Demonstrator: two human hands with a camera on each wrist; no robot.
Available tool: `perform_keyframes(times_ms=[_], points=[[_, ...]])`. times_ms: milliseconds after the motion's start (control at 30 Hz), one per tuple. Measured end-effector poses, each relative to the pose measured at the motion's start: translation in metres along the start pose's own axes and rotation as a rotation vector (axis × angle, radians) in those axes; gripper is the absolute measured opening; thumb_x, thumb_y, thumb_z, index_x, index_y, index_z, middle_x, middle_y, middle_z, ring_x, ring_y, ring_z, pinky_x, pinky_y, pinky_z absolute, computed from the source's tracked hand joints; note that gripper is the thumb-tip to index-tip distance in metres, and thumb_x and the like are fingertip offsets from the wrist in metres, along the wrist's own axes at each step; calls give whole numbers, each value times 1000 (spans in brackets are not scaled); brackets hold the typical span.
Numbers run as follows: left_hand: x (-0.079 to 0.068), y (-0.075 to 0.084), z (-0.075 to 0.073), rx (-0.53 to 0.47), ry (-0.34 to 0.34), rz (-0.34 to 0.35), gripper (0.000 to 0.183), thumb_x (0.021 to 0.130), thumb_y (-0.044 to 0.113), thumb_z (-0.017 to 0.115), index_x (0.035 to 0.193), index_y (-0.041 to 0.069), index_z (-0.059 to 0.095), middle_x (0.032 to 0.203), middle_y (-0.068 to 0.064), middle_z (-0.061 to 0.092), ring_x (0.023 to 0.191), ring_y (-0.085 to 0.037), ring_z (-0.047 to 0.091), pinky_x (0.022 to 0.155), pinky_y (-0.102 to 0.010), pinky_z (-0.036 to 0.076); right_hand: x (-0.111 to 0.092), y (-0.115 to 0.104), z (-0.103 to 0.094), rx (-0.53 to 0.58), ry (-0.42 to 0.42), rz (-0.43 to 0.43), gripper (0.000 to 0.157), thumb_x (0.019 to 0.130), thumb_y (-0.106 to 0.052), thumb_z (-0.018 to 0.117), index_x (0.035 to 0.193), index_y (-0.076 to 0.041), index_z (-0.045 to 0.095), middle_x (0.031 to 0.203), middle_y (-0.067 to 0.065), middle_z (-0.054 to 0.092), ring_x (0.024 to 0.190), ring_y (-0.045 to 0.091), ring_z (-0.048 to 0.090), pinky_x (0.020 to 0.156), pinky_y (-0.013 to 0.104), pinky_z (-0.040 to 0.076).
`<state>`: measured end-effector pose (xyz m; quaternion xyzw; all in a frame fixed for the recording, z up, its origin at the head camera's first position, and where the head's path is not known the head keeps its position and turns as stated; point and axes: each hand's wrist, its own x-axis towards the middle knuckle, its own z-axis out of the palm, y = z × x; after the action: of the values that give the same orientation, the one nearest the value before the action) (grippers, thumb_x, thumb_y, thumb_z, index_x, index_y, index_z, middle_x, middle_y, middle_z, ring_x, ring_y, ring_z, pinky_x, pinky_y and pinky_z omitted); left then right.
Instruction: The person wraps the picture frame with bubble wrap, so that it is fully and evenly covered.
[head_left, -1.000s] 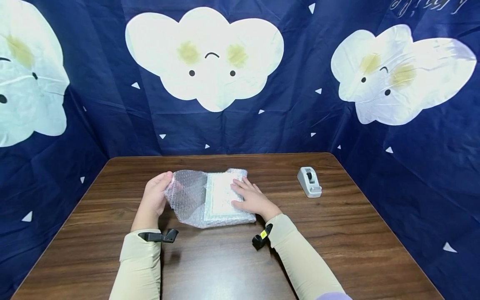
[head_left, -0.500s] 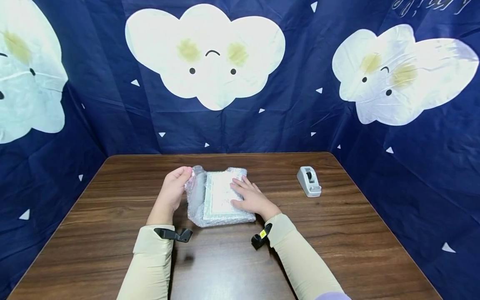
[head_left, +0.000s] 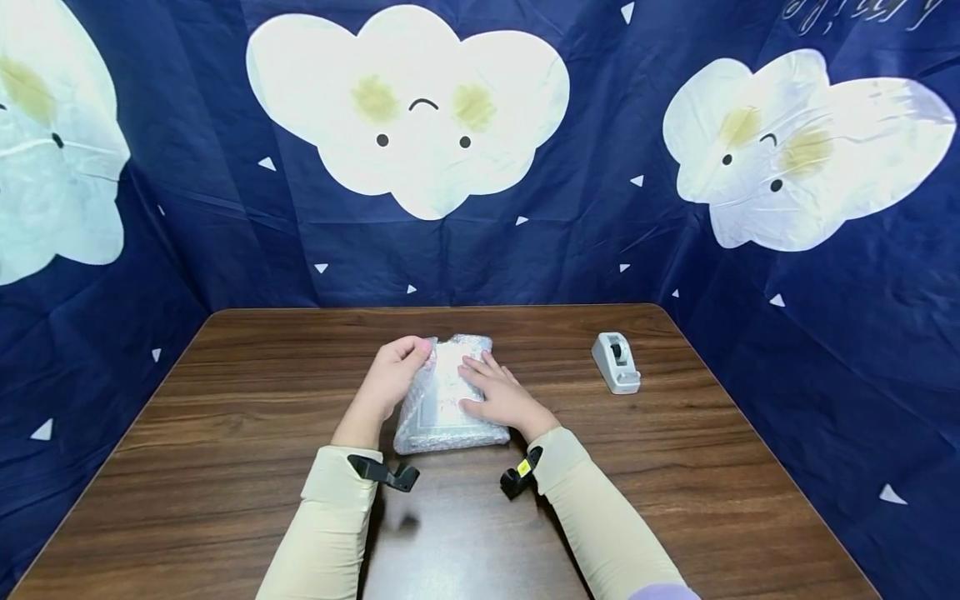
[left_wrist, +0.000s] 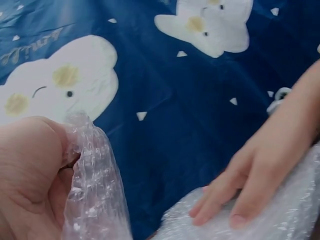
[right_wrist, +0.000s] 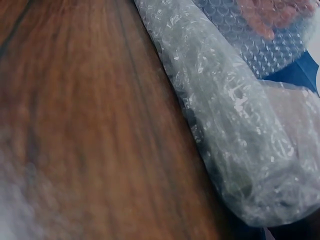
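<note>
A flat rectangular item (head_left: 442, 408) with a pale face lies on the table, wrapped in bubble wrap (right_wrist: 225, 110). My left hand (head_left: 393, 372) pinches the edge of a loose bubble wrap flap (left_wrist: 97, 185) between thumb and fingers. That flap stands raised over the item's left side. Through the clear plastic, the left fingers (right_wrist: 275, 17) show in the right wrist view. My right hand (head_left: 502, 400) rests on the item's right part with its fingers spread. In the left wrist view, the right hand (left_wrist: 265, 165) presses down on the wrapped surface.
A white tape dispenser (head_left: 617, 364) stands to the right on the brown wooden table (head_left: 247, 392). Dark blue cloth (head_left: 585, 250) with cloud pictures hangs behind the table and along both sides. A black camera mount is strapped at each wrist.
My left hand has moved right, carrying the bubble wrap flap from beyond the item's left side up and over it. The right hand has stayed in place on the item.
</note>
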<state>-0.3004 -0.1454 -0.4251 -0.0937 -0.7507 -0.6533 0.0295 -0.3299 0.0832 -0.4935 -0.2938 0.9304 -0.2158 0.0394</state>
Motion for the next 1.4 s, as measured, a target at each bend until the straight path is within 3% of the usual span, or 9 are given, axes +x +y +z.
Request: perform_keyframes(times_ms=[267,467,633,867,1067,1167,1300,1400], points=[[3,-5,19,121,-50,63,26,105,12,54,86,-2,65,77,1,57,77,-15,51,72,-29,43,2,0,1,19,7,-18,71,98,-44,56,158,-14,36,167,-1,23,156,28,0,123,54,12],[8,-19,28,214,-82,123,27,104,10,54,82,-2,64,74,0,56,74,-14,50,70,-29,42,2,1,2,35,31,-44,71,95,-40,58,156,-8,40,166,4,26,156,32,3,124,51,13],[8,-31,35,196,-105,84,27,104,10,54,80,-1,62,73,0,53,72,-14,47,67,-28,39,1,0,2,60,42,-37,71,93,-37,58,155,-6,41,166,3,27,156,31,2,124,50,14],[6,-38,41,106,-109,-33,26,104,10,54,80,2,61,76,1,55,75,-15,48,70,-29,40,0,2,3,80,50,-58,73,89,-33,57,155,-7,41,166,3,27,156,32,1,123,50,17],[6,-41,42,102,-117,-43,26,104,12,55,82,1,63,75,0,54,74,-16,46,68,-30,38,-1,2,1,115,47,-61,71,91,-33,55,155,-5,40,167,3,26,156,31,0,123,51,18],[5,-43,43,101,-120,-58,27,104,13,55,81,2,63,74,1,53,73,-15,46,67,-30,38,-2,3,1,142,57,-67,62,98,-27,52,154,-3,41,166,5,27,156,32,0,123,51,16],[5,-45,44,48,-115,-89,28,106,13,51,88,-1,66,73,-1,61,80,-15,55,79,-32,42,-2,5,1,200,88,-78,54,98,-6,40,152,-3,46,164,8,32,156,34,4,123,54,13],[5,-44,44,7,-97,-110,30,108,14,47,94,-3,68,72,-5,66,89,-18,60,91,-36,42,-2,8,1,289,123,-68,52,99,-3,36,150,-5,49,161,9,38,155,32,9,123,54,14]])
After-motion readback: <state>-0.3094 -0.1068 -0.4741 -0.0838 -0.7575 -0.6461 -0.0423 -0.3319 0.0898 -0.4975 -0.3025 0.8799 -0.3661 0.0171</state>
